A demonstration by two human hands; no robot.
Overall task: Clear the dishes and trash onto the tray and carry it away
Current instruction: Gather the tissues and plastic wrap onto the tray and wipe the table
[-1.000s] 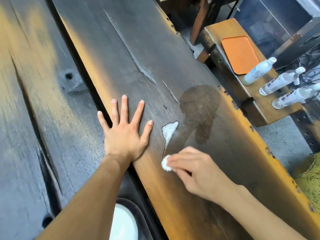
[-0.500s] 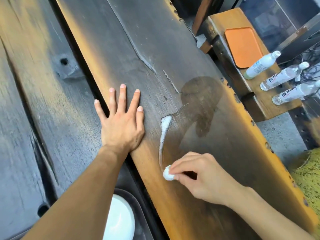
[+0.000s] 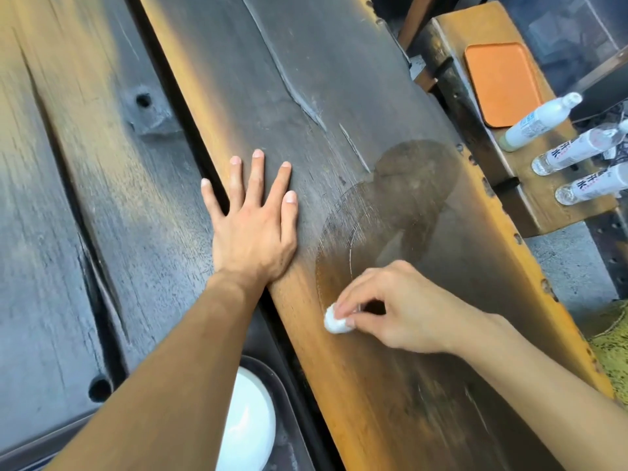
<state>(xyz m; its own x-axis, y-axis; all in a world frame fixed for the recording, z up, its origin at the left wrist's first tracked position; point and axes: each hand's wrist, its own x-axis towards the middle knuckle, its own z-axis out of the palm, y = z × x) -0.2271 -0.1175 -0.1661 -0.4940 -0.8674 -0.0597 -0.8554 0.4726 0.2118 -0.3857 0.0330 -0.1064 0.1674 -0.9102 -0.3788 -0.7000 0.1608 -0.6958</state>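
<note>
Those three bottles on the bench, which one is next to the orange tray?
The white opaque bottle, farthest from the camera. Its base lies beside the orange tray; the other two are clear with dark lettering.

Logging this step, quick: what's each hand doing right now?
Left hand: open, flat on the table, holding nothing.
Right hand: closed, pinching a white wad against the table.

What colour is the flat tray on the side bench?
Orange tray, plain, clearest in the head view.

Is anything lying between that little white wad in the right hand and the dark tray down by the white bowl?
Only the left forearm, which crosses the table between the white tissue wad and the dark tray.
</note>
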